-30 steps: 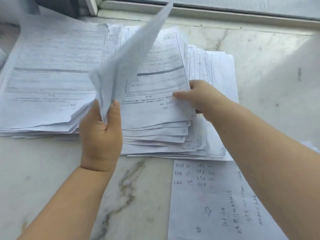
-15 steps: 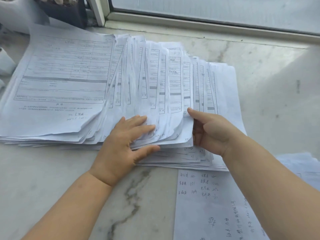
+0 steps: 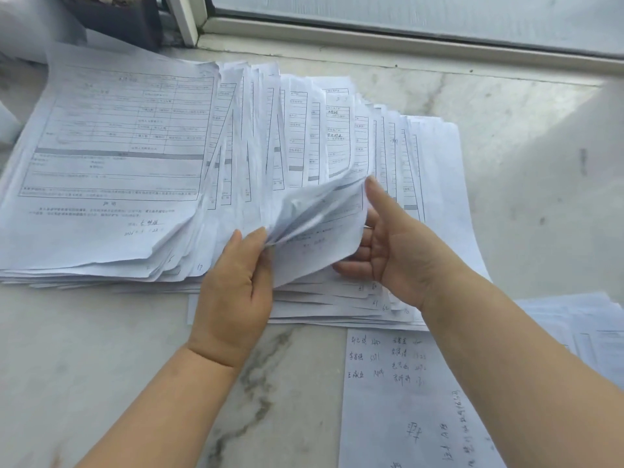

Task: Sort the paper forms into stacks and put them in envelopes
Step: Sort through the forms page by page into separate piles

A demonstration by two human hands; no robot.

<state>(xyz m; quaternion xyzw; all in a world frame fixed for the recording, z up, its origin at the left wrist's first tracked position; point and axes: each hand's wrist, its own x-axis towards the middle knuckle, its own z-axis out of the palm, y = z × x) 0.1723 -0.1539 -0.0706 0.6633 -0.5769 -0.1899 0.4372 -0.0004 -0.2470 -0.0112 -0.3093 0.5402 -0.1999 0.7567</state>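
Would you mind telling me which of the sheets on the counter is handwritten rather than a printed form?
It is the handwritten sheet lying alone nearest the person, below the fanned forms; it carries loose pen notes, with no printed table grid.

Spread across the middle of the marble counter (image 3: pixel 101 366): a fanned stack of printed paper forms (image 3: pixel 118 146), running left to right. Near right of it, touching its near edge: a handwritten sheet of paper (image 3: pixel 398 400). Further right, at the frame edge: more loose printed sheets (image 3: pixel 580 319). Behind the forms, along the far side: a window frame (image 3: pixel 371 38). Far left, beside the frame: a dark planter box (image 3: pixel 114 18).
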